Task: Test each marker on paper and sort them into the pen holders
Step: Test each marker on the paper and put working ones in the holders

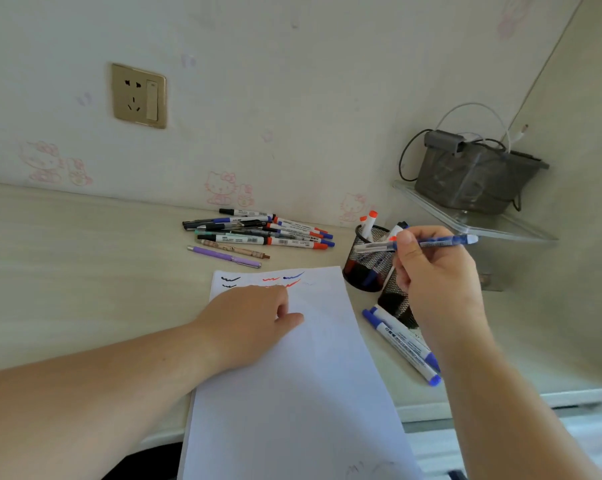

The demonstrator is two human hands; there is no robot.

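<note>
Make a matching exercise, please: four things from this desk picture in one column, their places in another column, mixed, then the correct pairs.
Things:
1. blue pen
2. purple pen
3. two blue-capped markers
4. left hand

Places:
A. lying on the desk right of the paper
B. resting on the paper
C. held in the right hand above the mesh holders
D. lying nearest the paper, in front of the pile

Pairs: 1-C, 2-D, 3-A, 4-B

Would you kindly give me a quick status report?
Left hand flat on paper. Right hand grips blue pen above mesh pen holders. Untested pile waits behind; nothing blocking.
</note>
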